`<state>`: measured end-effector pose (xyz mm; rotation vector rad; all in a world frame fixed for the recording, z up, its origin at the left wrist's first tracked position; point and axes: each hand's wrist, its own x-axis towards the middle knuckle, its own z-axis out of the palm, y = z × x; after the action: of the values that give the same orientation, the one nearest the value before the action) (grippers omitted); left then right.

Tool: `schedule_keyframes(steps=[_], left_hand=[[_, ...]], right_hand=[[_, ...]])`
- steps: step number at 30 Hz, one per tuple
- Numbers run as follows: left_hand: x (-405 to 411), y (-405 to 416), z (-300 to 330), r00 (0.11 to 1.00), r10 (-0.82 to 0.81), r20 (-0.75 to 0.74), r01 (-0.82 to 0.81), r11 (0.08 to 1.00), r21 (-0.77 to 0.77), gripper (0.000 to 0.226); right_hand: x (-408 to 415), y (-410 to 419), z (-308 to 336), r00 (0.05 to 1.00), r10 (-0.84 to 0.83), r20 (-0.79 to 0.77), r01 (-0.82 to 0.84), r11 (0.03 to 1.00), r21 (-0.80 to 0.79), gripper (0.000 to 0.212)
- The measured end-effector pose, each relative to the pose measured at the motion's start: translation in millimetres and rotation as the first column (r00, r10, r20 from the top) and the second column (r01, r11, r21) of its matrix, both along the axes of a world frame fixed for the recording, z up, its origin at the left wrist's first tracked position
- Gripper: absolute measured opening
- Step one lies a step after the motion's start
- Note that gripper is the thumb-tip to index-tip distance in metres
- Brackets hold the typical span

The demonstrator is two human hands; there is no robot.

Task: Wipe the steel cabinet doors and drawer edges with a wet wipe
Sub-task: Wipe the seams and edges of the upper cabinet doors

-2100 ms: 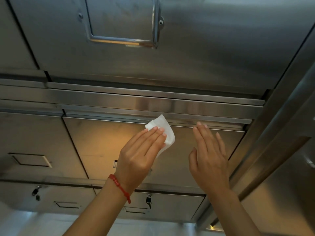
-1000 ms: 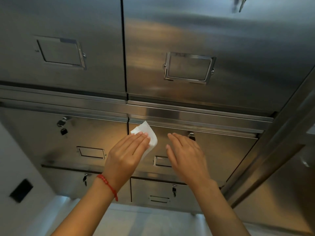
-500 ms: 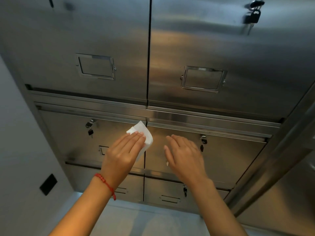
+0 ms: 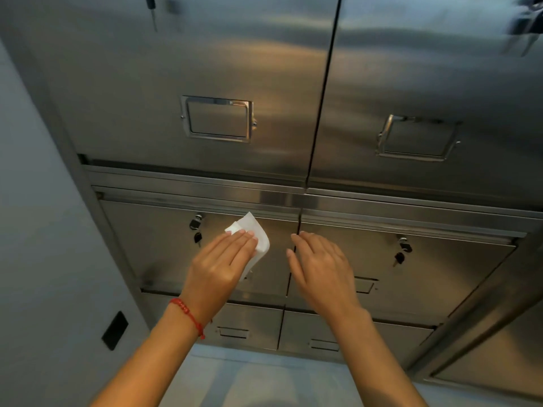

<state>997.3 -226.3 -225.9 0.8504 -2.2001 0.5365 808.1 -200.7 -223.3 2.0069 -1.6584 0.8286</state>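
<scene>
Now left hand (image 4: 219, 267) flat, pressing wipe (image 4: 249, 235) on drawer (image 4: 164, 239) just below long top edge; right hand (image 4: 318, 268) empty, relaxed.

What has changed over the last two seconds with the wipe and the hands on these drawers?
The left hand has slid the white wet wipe leftward along the top edge of the drawer row, from the right-hand drawer across the centre seam onto the left drawer front, near its padlock. The right hand followed, open, and now lies at the seam. Nothing was taken hold of or let go; the drawers remain closed.
</scene>
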Motion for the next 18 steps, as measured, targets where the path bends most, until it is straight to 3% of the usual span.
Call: schedule_keyframes(steps=[18], left_hand=[[62.7, -46.8, -15.6, 0.999, 0.024, -0.040, -0.026, 0.999, -0.046, 0.042]], right_hand=[[74.9, -60.2, -15.1, 0.998, 0.024, 0.052, -0.022, 0.999, -0.045, 0.028]])
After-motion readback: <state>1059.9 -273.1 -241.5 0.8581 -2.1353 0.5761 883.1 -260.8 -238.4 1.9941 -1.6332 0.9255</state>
